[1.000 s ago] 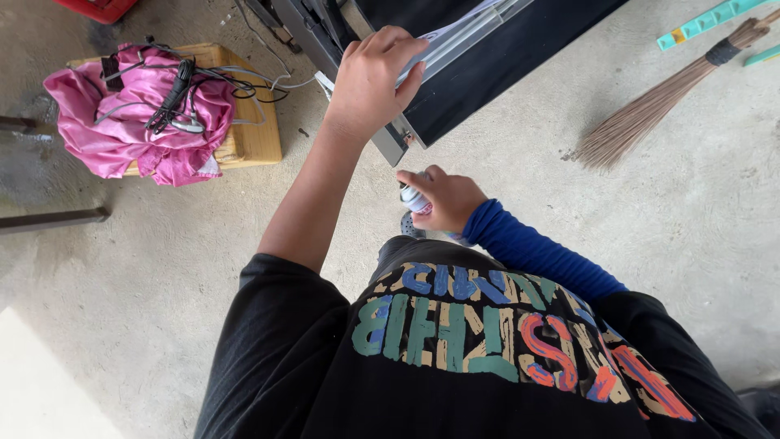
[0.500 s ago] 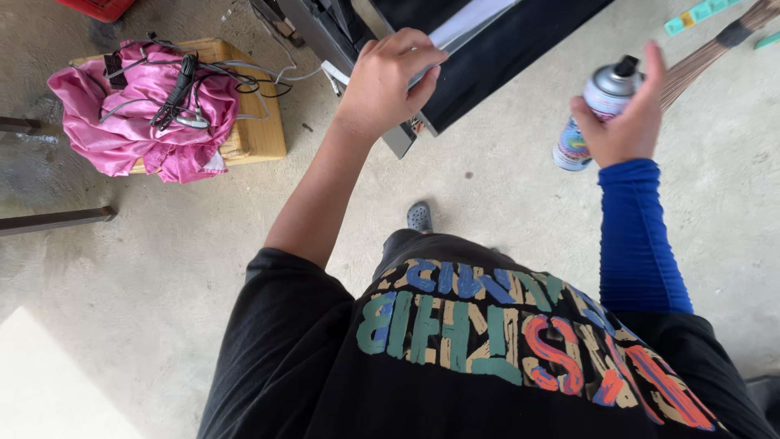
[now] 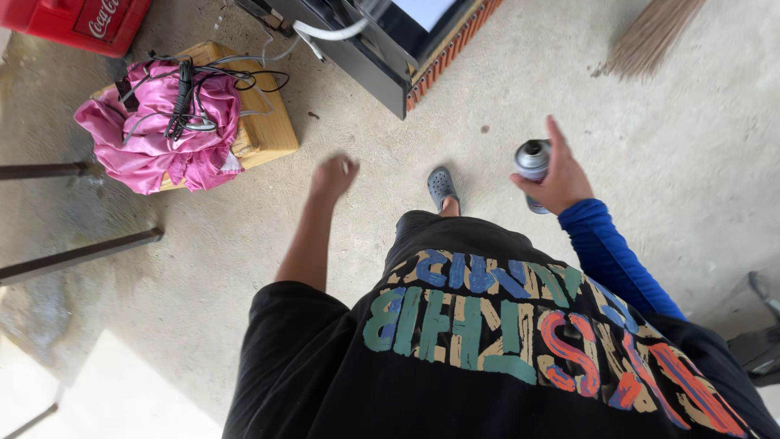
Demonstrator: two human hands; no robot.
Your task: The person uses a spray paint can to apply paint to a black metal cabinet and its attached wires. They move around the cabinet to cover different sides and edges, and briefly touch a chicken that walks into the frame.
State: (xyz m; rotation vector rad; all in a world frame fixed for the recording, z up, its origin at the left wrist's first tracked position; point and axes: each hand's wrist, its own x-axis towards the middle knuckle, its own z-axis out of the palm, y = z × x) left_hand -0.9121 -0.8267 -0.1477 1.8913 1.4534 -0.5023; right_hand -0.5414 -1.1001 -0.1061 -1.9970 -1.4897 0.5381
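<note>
A workshop yard: bare concrete floor (image 3: 203,268), broom (image 3: 650,32), dismantled black appliance (image 3: 382,49).

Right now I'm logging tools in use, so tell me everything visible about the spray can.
The spray can is a small metal-looking cylinder with a silvery grey shoulder and a dark nozzle on top, no cap. It stands roughly upright, held off the concrete floor in the right hand, whose fingers wrap its body and hide most of it.
</note>
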